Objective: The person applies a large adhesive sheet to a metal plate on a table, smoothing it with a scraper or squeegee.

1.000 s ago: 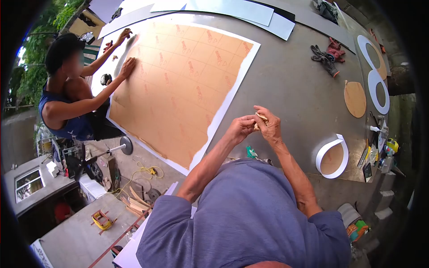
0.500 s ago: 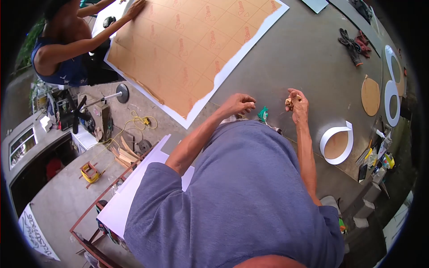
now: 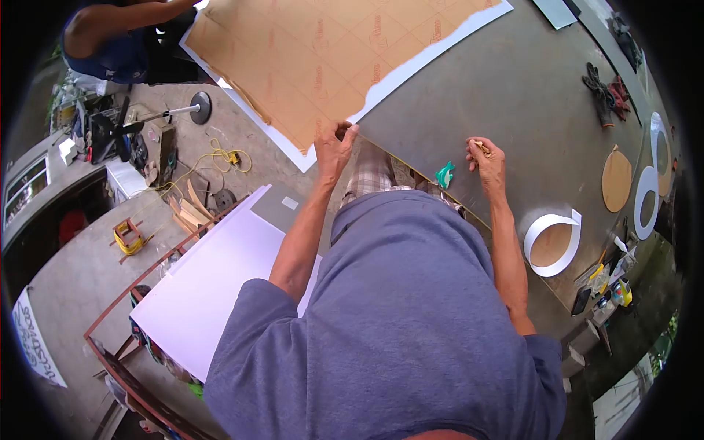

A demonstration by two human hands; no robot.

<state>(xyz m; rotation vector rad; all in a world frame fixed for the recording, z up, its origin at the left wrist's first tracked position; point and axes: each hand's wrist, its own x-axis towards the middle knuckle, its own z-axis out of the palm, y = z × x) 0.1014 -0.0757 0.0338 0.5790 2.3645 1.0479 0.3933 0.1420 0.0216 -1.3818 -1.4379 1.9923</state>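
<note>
My left hand (image 3: 335,149) is at the near corner of the large white sheet (image 3: 297,156), which is covered with brown printed paper (image 3: 323,66). Its fingers are curled together, and what they hold, if anything, is too small to name. Over the grey table (image 3: 440,95), my right hand (image 3: 488,167) is closed around a small crumpled piece of brown paper (image 3: 482,147). Between the hands, near the table's edge, sits a green tape dispenser-like object (image 3: 445,174).
A co-worker (image 3: 110,44) stands at the upper left beside the sheet. On the table's right are gloves (image 3: 603,95), a brown oval (image 3: 617,180), white rings (image 3: 646,202), a curled white strip (image 3: 533,238) and tools (image 3: 605,275). White panels (image 3: 213,279) lie at lower left.
My left hand has moved left and up to the sheet's corner, its fingers now curled. My right hand stays over the table with the crumpled paper. The view has shifted.
</note>
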